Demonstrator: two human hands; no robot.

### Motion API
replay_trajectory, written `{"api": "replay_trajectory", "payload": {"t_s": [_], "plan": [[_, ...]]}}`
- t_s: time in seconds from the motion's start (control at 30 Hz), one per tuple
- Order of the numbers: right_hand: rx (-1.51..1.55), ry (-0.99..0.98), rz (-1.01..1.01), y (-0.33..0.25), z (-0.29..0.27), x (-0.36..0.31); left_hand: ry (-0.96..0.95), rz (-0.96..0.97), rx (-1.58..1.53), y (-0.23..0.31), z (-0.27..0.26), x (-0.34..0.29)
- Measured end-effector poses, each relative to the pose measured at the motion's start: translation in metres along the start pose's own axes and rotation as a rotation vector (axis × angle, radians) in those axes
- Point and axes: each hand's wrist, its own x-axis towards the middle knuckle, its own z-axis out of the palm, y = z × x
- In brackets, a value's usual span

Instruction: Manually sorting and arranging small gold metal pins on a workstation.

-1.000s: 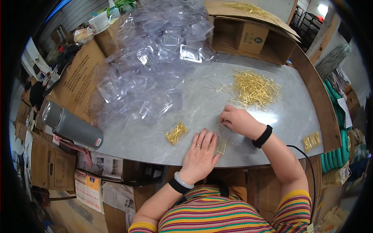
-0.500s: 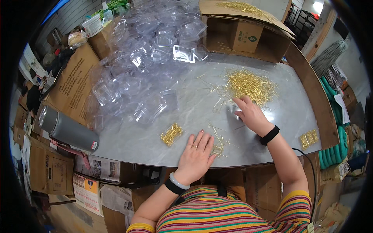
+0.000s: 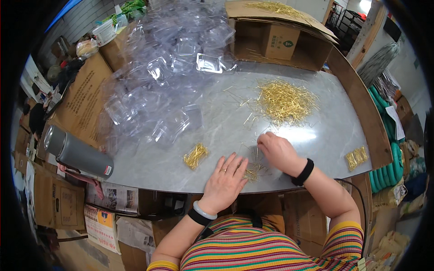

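Observation:
My left hand (image 3: 224, 179) lies flat on the grey table, fingers stretched out, beside a small loose group of thin gold wire pins (image 3: 256, 173). My right hand (image 3: 280, 152) is just beyond that group, its thumb and fingertips pinched together. What the fingertips hold, if anything, is too small to tell. A large heap of gold wire pins (image 3: 288, 102) lies beyond my right hand, with stray ones at its left side. Left of my left hand sits a neat bundle of gold pins (image 3: 195, 156).
Clear plastic trays (image 3: 158, 99) are piled high at the left and back. A grey bottle (image 3: 77, 151) lies at the left edge. An open cardboard box (image 3: 312, 56) stands behind the heap. A cardboard strip (image 3: 361, 104) borders the right side, near more bundled pins (image 3: 356, 158).
My right hand has moved from the big heap toward me and slightly left, its fingers closing into a pinch. My left hand has stayed nearly in place. The whole view has shifted slightly.

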Motion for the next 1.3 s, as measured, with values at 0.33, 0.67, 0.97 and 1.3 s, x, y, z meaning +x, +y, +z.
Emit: {"api": "replay_trajectory", "payload": {"t_s": [0.33,0.67,0.97,1.3], "plan": [[0.053,-0.202,-0.401,-0.021,-0.008,-0.016,0.049,-0.11,0.077,0.0,0.006,-0.002],[0.036,0.022,-0.047,-0.042,-0.009,-0.092,-0.012,-0.091,0.021,-0.001,-0.001,-0.001],[0.263,0.323,0.012,-0.035,0.039,-0.075,-0.13,0.04,-0.057,0.003,-0.001,0.011],[0.185,0.131,-0.157,-0.037,0.026,-0.062,0.009,-0.077,-0.171,0.001,0.004,0.008]]}}
